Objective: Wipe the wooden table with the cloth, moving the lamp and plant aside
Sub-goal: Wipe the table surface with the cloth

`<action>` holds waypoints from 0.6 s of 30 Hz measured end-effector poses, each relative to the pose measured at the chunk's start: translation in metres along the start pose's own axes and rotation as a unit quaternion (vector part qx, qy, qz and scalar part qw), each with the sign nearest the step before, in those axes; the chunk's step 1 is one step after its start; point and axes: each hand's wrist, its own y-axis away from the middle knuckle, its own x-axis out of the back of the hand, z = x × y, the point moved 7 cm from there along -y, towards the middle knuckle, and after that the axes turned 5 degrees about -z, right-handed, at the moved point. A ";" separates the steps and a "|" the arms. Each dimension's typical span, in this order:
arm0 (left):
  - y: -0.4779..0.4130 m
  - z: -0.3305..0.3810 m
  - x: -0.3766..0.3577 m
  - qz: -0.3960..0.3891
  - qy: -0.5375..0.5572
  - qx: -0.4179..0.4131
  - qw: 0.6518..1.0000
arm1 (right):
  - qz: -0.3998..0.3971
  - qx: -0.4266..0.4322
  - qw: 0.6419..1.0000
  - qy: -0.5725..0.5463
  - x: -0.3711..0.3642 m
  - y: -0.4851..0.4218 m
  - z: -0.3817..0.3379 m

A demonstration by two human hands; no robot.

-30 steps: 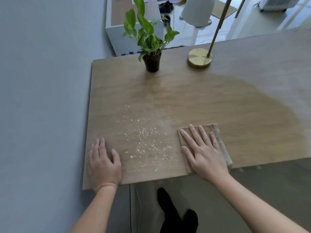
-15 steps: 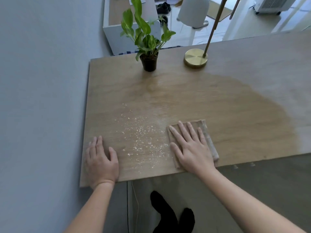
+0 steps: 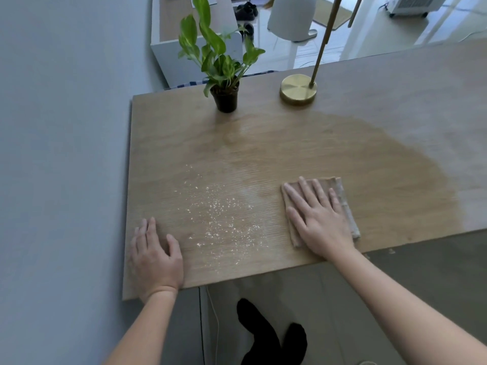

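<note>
Two hands [image 3: 156, 256] [image 3: 321, 223], one cloth [image 3: 337, 184], likely one lamp [image 3: 298, 89]

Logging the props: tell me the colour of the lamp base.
The lamp base is shiny gold, like brass. The head view shows it best.

We see soft, even daylight coming from the far side, where the pale floor [image 3: 448, 30] beyond the table [image 3: 290, 143] is nearly washed out. The far right of the tabletop carries a milky glare that ends along a curved border; the wood nearer us reads darker brown. The plant [image 3: 216, 56] leaves a faint reflection on the surface, and the brass lamp base [image 3: 298, 89] gleams on its rim. The grey wall [image 3: 60, 154] is flat and dim. Straight edges bow with wide-angle distortion, and we find fine detail slightly soft.
</note>
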 end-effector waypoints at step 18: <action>-0.002 0.000 -0.001 0.005 -0.007 -0.003 1.000 | 0.002 -0.055 0.998 0.008 0.013 0.034 0.085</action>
